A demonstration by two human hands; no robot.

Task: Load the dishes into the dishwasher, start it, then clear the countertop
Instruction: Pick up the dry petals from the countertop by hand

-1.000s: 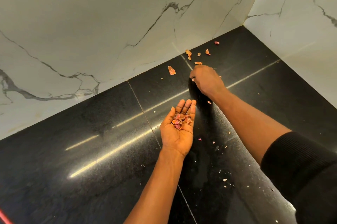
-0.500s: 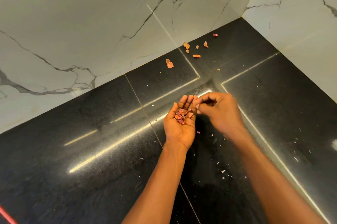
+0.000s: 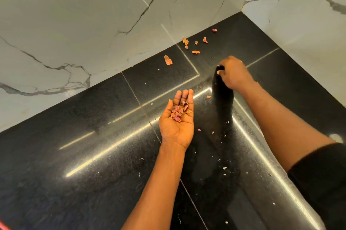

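While the countertop-clearing step is in hand, the left hand (image 3: 177,127) lies palm up over the surface (image 3: 89,155), its fingers (image 3: 184,97) nearly straight, cupping a small heap of scraps (image 3: 177,113). Beyond it the right hand (image 3: 234,75) reaches down with curled fingers; whether they pinch anything cannot be told. Farther back, loose peels (image 3: 195,52) lie near the wall (image 3: 93,24), so the next move likely calls for fine pinches, each dropped into the palm.

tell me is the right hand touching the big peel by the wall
Apart. The head view shows bare counter between the right hand and the peel.
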